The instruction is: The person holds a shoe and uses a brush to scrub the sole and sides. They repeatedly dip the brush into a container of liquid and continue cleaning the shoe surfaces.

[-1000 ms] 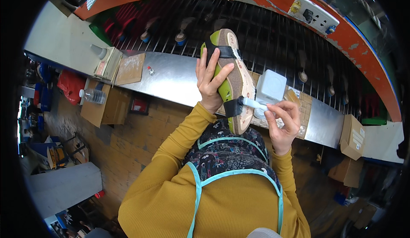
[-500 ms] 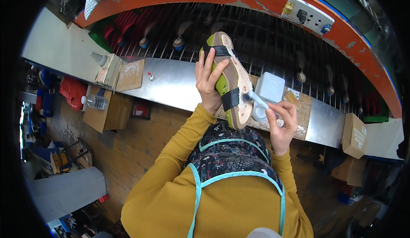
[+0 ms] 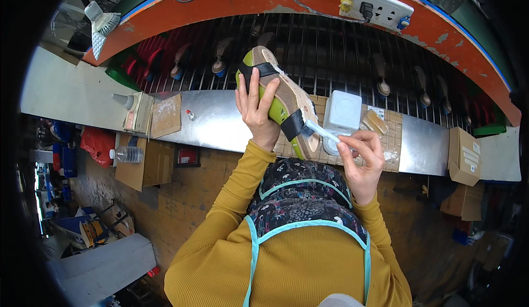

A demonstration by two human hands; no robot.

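Note:
My left hand [image 3: 259,111] is wrapped round a half-made sandal on a green last [image 3: 287,98], tilted with its pale underside turned to the right. Dark straps are folded over onto that underside. In my right hand [image 3: 363,161], thumb and fingers pinch a small brush [image 3: 326,132] by its pale blue handle. Its dark bristles touch the lower strap near the sandal's edge. Just beyond the brush, a white square container [image 3: 344,111] stands on the bench. Partly hidden by the brush and my fingers is a small round pale dish [image 3: 332,145].
Behind the metal bench [image 3: 209,119] runs a rack of dark bars with several sandals lying on it. A yellowish block [image 3: 374,122] lies right of the container. Cardboard boxes [image 3: 464,155] stand at the right end. A power strip [image 3: 376,9] is fixed to the orange beam.
The sandal has tilted further to the left, and its underside has turned more away. The brush has shifted slightly left and down to the lower strap. The whole view has turned a little.

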